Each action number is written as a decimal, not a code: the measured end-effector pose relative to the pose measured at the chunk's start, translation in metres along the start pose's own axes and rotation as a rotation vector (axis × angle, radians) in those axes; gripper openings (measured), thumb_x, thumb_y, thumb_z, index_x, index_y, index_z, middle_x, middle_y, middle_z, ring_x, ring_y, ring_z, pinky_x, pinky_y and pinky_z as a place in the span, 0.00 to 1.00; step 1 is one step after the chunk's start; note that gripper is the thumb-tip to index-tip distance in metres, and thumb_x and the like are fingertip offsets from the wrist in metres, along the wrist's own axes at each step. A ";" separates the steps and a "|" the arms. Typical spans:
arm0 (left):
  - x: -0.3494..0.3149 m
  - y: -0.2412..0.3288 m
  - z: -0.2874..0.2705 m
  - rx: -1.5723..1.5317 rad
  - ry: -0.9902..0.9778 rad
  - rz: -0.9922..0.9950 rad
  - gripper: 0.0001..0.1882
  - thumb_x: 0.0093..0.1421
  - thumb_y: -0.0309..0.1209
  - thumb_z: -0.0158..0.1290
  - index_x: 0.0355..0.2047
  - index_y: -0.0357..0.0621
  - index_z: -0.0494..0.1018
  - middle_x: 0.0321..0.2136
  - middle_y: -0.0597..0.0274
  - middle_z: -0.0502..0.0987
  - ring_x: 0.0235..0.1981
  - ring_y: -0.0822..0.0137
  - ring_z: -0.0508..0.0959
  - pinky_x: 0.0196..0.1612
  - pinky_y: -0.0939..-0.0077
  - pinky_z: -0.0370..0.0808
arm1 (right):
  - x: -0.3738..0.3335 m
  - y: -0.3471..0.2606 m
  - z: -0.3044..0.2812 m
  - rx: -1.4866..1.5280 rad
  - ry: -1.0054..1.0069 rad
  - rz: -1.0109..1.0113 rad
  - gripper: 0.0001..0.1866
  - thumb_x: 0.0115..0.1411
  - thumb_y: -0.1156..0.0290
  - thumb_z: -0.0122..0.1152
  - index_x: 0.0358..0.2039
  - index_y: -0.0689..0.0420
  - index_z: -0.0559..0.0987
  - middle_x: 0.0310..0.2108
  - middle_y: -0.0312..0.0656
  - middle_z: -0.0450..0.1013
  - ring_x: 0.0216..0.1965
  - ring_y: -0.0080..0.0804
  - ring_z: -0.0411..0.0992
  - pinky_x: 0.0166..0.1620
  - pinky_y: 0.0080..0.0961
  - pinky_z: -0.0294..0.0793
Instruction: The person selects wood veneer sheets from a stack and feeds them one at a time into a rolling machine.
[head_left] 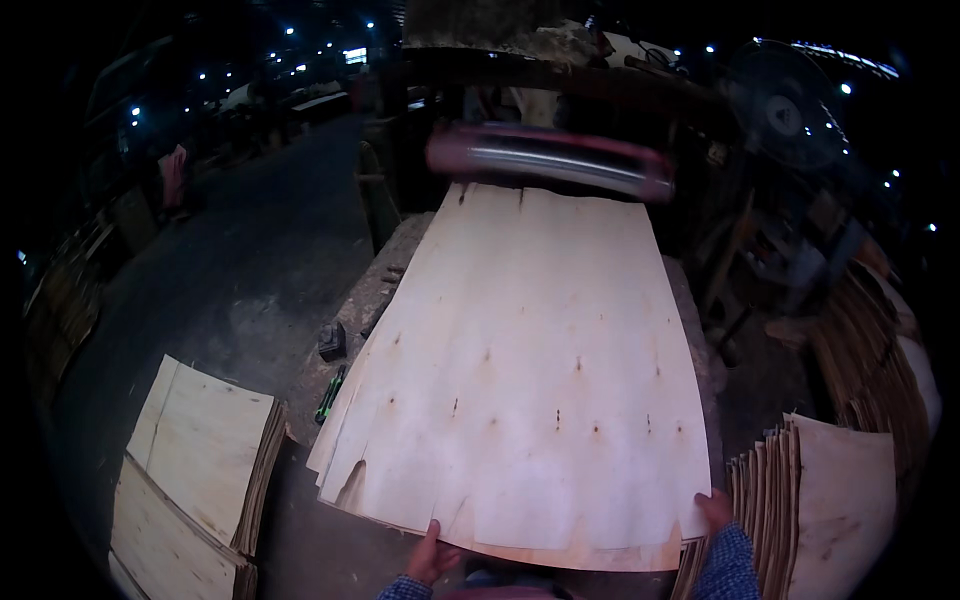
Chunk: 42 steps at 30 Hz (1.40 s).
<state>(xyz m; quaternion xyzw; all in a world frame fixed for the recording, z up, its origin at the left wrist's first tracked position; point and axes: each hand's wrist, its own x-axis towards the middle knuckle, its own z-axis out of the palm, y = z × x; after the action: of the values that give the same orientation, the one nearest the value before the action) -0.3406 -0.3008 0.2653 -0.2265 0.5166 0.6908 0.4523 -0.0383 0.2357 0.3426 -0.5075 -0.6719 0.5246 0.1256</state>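
Observation:
A large pale wood veneer sheet (pixel 540 340) with rows of small dark knots lies in front of me, on top of other sheets whose edges show at the left and near sides. My left hand (pixel 431 558) is at its near edge, thumb over the top and fingers curled by the rim. At the near right corner, my right hand (pixel 714 510) grips the sheet's side edge; some fingers are hidden. The far end of the sheet reaches to just below a shiny roller with reddish ends (pixel 550 160), which looks blurred.
Stacked veneer (pixel 200 440) stands low on the left, and another veneer stack (pixel 840 500) on the right. A green-handled cutter (pixel 329 395) and a dark block (pixel 332 341) lie on the worn table's left margin. A fan (pixel 785 115) stands at the back right.

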 end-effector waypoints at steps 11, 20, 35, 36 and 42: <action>-0.022 0.008 -0.004 0.173 -0.073 -0.077 0.37 0.62 0.65 0.41 0.53 0.44 0.69 0.41 0.52 0.80 0.38 0.56 0.82 0.38 0.63 0.79 | -0.098 -0.202 0.018 0.264 -0.390 -0.183 0.21 0.53 0.74 0.56 0.48 0.67 0.75 0.38 0.45 0.78 0.37 0.32 0.77 0.40 0.27 0.78; -0.087 0.030 0.061 -0.691 -0.499 0.489 0.30 0.68 0.53 0.42 0.56 0.40 0.65 0.52 0.46 0.74 0.52 0.52 0.75 0.51 0.56 0.75 | -0.078 -0.130 -0.031 0.607 -0.376 -0.180 0.25 0.51 0.70 0.53 0.50 0.67 0.75 0.39 0.51 0.78 0.38 0.40 0.79 0.43 0.30 0.80; -0.021 0.037 0.086 -0.846 -0.236 0.472 0.33 0.69 0.53 0.32 0.61 0.38 0.61 0.58 0.51 0.70 0.62 0.52 0.66 0.65 0.46 0.60 | -0.079 -0.060 0.055 -0.600 0.416 -0.684 0.24 0.50 0.72 0.65 0.50 0.61 0.74 0.50 0.52 0.70 0.51 0.50 0.69 0.54 0.37 0.71; -0.022 0.041 0.087 -0.907 -0.229 0.454 0.33 0.69 0.54 0.33 0.60 0.39 0.62 0.58 0.51 0.70 0.62 0.51 0.65 0.64 0.44 0.60 | -0.083 -0.071 0.062 -0.623 0.452 -0.770 0.25 0.49 0.72 0.66 0.49 0.60 0.74 0.52 0.52 0.69 0.52 0.49 0.69 0.54 0.37 0.70; -0.063 0.077 0.091 -0.738 -0.416 0.464 0.37 0.67 0.54 0.38 0.61 0.32 0.61 0.58 0.47 0.70 0.62 0.49 0.66 0.65 0.46 0.59 | -0.129 -0.111 0.133 -0.265 -0.103 -0.787 0.25 0.52 0.64 0.68 0.49 0.59 0.75 0.51 0.50 0.70 0.54 0.47 0.68 0.56 0.37 0.70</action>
<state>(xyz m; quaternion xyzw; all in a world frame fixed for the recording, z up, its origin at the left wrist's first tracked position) -0.3613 -0.2461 0.3869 -0.1078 0.1724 0.9413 0.2694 -0.1337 0.0610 0.4260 -0.1966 -0.8816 0.3705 0.2164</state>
